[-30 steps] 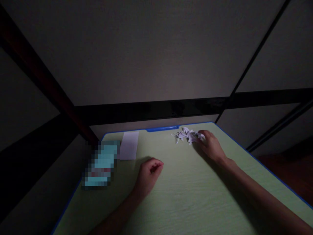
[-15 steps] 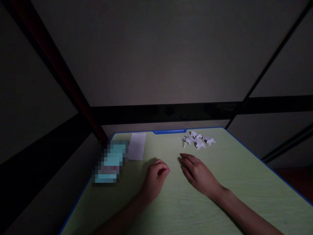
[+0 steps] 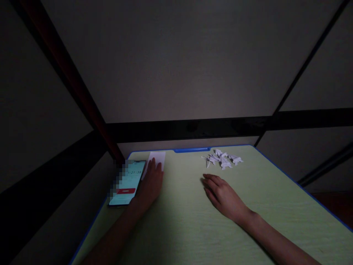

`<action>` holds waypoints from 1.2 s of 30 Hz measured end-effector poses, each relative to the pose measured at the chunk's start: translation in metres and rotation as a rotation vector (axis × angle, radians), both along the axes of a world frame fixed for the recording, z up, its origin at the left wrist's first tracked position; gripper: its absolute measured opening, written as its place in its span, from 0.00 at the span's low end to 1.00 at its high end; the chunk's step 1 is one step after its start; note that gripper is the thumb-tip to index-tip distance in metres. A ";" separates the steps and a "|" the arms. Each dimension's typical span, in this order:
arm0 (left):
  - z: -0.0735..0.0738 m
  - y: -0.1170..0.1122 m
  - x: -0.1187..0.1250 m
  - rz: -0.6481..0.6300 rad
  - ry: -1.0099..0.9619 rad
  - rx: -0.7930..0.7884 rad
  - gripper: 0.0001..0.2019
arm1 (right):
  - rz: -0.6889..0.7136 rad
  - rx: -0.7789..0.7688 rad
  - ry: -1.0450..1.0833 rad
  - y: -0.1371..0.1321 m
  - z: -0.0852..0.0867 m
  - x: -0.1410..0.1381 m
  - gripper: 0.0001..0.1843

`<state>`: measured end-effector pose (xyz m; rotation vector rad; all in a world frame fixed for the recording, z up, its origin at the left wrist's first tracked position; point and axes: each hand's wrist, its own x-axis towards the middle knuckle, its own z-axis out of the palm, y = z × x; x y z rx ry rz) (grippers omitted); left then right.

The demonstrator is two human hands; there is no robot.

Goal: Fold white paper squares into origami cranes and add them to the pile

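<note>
My left hand (image 3: 151, 183) reaches over the near part of a white sheet of paper (image 3: 158, 156) at the table's far left, its fingers stretched out and slightly spread on or just above the sheet. Part of the paper is hidden beneath it. My right hand (image 3: 224, 195) rests on the table right of the middle, fingers extended, holding nothing. Beyond it, several small folded white paper figures (image 3: 225, 163) lie in a loose group near the far edge.
A phone (image 3: 128, 184) with a lit screen lies left of my left hand, partly pixelated. The pale green table (image 3: 187, 228) has a blue rim, with a blue handle piece (image 3: 192, 149) at the far edge. A panelled wall (image 3: 182, 73) rises behind it.
My left hand has moved left and away from me, from the table's middle to the paper, and its curled fingers have straightened. The right hand has stayed in place.
</note>
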<state>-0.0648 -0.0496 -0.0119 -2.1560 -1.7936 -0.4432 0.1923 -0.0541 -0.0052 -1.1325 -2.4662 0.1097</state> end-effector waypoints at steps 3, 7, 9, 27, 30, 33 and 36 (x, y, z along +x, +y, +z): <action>-0.006 0.001 -0.001 0.076 0.141 -0.016 0.19 | -0.002 0.006 -0.006 0.000 0.000 0.000 0.15; -0.007 0.001 0.001 0.123 0.203 -0.021 0.20 | 0.002 0.018 0.013 0.001 -0.001 0.000 0.15; -0.006 0.001 0.002 0.126 0.213 -0.004 0.20 | 0.009 0.021 0.026 0.000 -0.001 0.000 0.15; -0.007 0.002 0.000 0.115 0.225 0.019 0.19 | -0.006 0.021 -0.004 -0.001 0.003 -0.001 0.15; -0.008 0.002 0.000 0.122 0.207 0.039 0.19 | -0.007 0.026 -0.004 -0.002 0.004 -0.001 0.15; -0.010 0.001 0.000 0.068 0.172 0.050 0.19 | -0.006 0.021 -0.001 -0.002 0.005 -0.001 0.15; -0.010 0.000 0.000 0.068 0.119 0.038 0.19 | -0.001 0.020 0.010 -0.002 0.005 -0.001 0.15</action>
